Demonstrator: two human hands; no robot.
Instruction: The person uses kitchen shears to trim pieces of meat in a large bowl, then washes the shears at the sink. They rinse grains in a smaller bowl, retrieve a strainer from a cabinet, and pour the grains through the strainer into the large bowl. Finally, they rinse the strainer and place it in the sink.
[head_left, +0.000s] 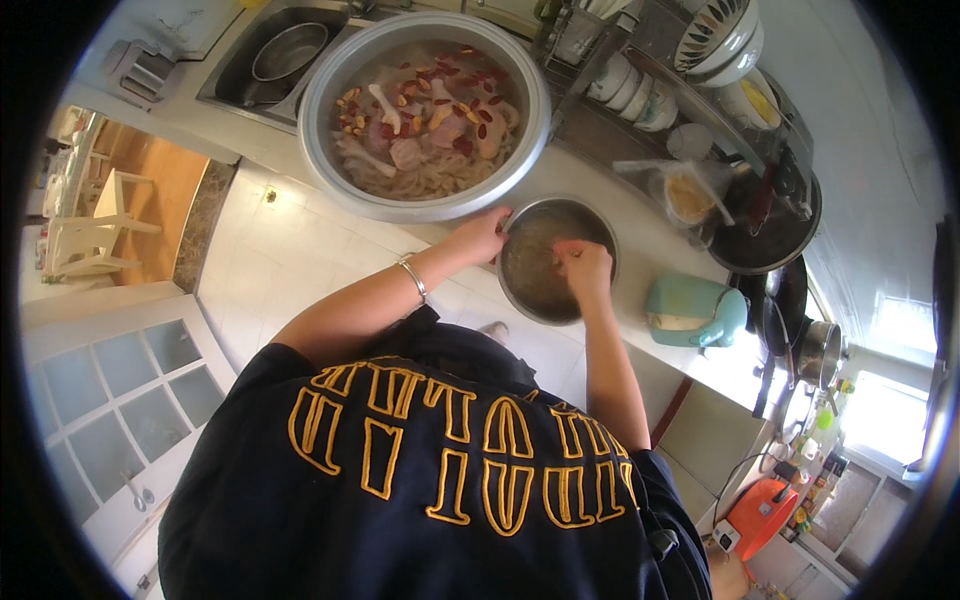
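A round metal bowl (517, 296) of murky, brownish liquid rests at the counter's front edge. My left hand (487, 234), with a silver bangle on its wrist, grips the bowl's left rim. Inside the bowl, my right hand (590, 266) has its fingers curled together over the liquid. Something reddish shows at those fingertips, but whether it is food or skin is unclear. Just beyond stands a wide silver-coloured metal pot (315, 150). It holds poultry legs (385, 109), red dried fruit (484, 116), yellowish-brown pieces and pale strips in liquid.
Back left is a sink (217, 90) with a metal basin (289, 52) in it. Stacked bowls (626, 86) stand in a rack on the right. A plastic bag (686, 195), a dark wok (765, 240) and a teal container (690, 307) sit along the right side.
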